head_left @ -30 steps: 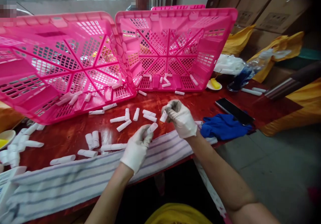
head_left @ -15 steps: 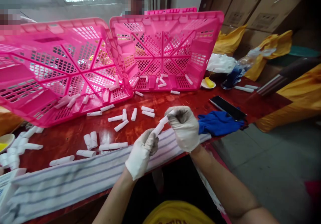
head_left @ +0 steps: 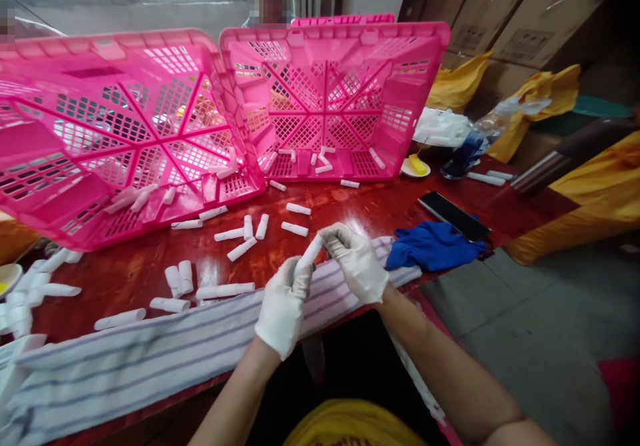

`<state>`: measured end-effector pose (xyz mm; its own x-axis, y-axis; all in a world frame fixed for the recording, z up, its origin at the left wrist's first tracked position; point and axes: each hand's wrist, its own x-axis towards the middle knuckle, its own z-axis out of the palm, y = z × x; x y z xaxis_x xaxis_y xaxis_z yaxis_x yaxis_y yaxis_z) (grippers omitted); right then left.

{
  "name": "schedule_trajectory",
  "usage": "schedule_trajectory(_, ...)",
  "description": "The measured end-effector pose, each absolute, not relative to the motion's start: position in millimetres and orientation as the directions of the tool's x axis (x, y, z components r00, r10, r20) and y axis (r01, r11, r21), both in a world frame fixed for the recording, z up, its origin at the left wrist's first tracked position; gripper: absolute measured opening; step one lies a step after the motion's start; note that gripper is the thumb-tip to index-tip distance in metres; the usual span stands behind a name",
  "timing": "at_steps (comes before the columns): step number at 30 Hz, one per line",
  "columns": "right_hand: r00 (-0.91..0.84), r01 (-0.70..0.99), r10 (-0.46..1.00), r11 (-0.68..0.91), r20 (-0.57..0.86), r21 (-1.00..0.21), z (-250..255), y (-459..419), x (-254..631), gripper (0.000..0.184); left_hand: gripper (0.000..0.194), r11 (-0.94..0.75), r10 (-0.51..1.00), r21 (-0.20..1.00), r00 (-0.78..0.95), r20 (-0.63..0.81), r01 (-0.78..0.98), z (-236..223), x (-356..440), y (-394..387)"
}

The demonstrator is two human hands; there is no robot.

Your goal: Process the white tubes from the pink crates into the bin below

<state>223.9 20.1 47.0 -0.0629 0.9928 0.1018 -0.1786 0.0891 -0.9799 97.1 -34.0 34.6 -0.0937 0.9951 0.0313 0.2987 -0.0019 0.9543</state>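
In my white-gloved left hand (head_left: pixel 285 303) is a small white roll (head_left: pixel 311 253), held upright at a slant between thumb and fingers. The gloved right hand (head_left: pixel 354 259) is closed, its thumb and fingertips pinching at the roll's upper end. Both hands are above a striped cloth (head_left: pixel 150 353) along the table's near edge. Several similar white rolls lie loose beyond and left of my hands, among them one roll (head_left: pixel 299 209) and another (head_left: pixel 295 229). The exact grip of the right fingertips is partly hidden.
Two pink plastic baskets (head_left: pixel 325 29) stand on their sides across the red table (head_left: pixel 345 209), with rolls inside. A blue cloth (head_left: pixel 435 246), a phone (head_left: pixel 454 216) and a small dish (head_left: pixel 415 166) are to the right. A heap of rolls (head_left: pixel 25 299) lies far left. Another person sits behind the baskets.
My right hand has lowered slightly and turned. Two rolls showed end to end between my hands before; now one shows. A roll beyond them lies farther from its neighbour.
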Motion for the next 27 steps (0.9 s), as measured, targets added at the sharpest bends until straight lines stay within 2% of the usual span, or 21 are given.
schedule_trajectory(4,-0.095,-0.132,0.994,0.043,0.056,-0.99,46,25,229,0.025,0.036,-0.033,0.995,0.918,-0.077,0.069,0.394,33,96,-33)
schedule_trajectory(8,-0.095,-0.05,0.995,-0.016,-0.011,-0.999,61,28,229,0.023,0.032,-0.141,0.922,0.736,-0.183,0.341,0.662,25,98,-30)
schedule_trajectory(10,-0.105,-0.046,0.994,0.0,0.004,-0.999,68,26,225,0.022,0.033,-0.172,0.882,0.664,-0.187,0.433,0.728,24,99,-28)
schedule_trajectory(12,-0.129,-0.026,0.99,0.061,0.064,-0.998,68,23,222,0.024,0.033,-0.181,0.915,0.714,-0.151,0.375,0.676,27,100,-27)
schedule_trajectory(15,-0.174,0.11,0.966,0.211,0.191,-0.971,57,14,230,0.027,0.033,-0.136,0.987,0.831,-0.003,0.163,0.539,33,99,-26)
schedule_trajectory(17,-0.136,0.233,0.981,0.169,0.14,-0.958,48,4,250,0.025,0.033,-0.163,0.983,0.81,0.158,0.088,0.563,34,92,-25)
schedule_trajectory(19,-0.058,0.374,0.998,0.01,-0.013,-0.927,45,-8,281,0.023,0.035,-0.224,0.973,0.705,0.202,0.116,0.673,32,72,-20)
schedule_trajectory(21,-0.025,0.557,0.992,-0.09,-0.125,-0.826,50,-18,312,0.021,0.039,-0.157,0.979,0.526,0.06,0.197,0.836,29,44,-10)
schedule_trajectory(22,-0.019,0.644,0.99,-0.093,-0.137,-0.76,53,-19,322,0.022,0.04,-0.052,0.973,0.409,-0.046,0.227,0.911,27,28,-2)
schedule_trajectory(24,0.006,0.753,0.997,-0.054,-0.075,-0.655,57,-8,327,0.024,0.042,0.12,0.963,0.215,-0.166,0.212,0.969,22,2,16)
schedule_trajectory(25,0.011,0.776,1.0,-0.019,-0.017,-0.631,57,4,320,0.025,0.042,0.162,0.967,0.158,-0.189,0.169,0.974,20,-7,25)
schedule_trajectory(27,-0.016,0.792,0.995,0.071,0.096,-0.606,51,44,294,0.025,0.043,0.187,0.977,0.137,-0.199,0.076,0.973,16,-14,40)
